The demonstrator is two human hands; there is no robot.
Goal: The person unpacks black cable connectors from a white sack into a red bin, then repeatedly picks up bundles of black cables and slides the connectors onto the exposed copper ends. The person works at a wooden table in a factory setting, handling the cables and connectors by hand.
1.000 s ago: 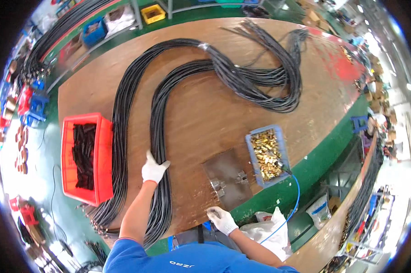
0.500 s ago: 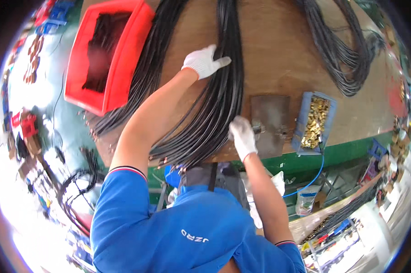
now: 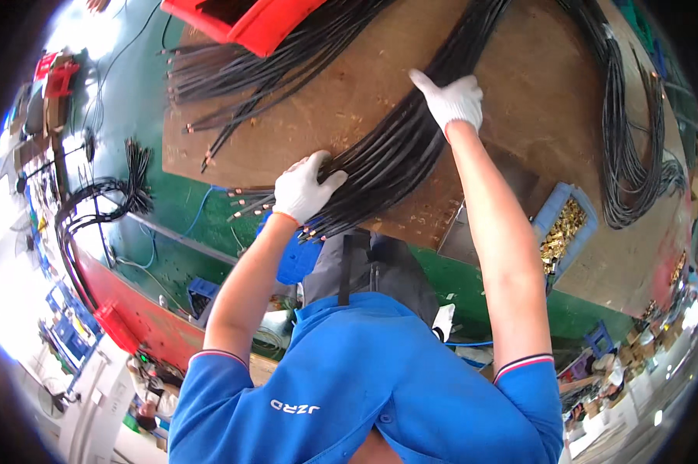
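Note:
A thick bundle of black cables [image 3: 399, 139] with bare copper ends lies across the table in the head view. My left hand [image 3: 304, 189], in a white knit glove, is closed round part of the bundle close to its stripped ends [image 3: 248, 203]. Farther up, my gloved right hand [image 3: 453, 102] rests on the same bundle. Its thumb and fingers are stretched apart across the cables. The undersides of both hands are hidden.
A red bin [image 3: 264, 27] stands at the far left beside another cable bundle [image 3: 287, 66]. More black cables [image 3: 623, 147] hang in a loop at the right. A blue tray [image 3: 589, 220] of brass-coloured terminals sits beyond my right forearm, near a dark metal plate [image 3: 511, 174].
The view has turned. My left hand has gone from the middle of the bundle to near its copper ends; my right hand has moved up onto the bundle. The cable ends now fan leftward.

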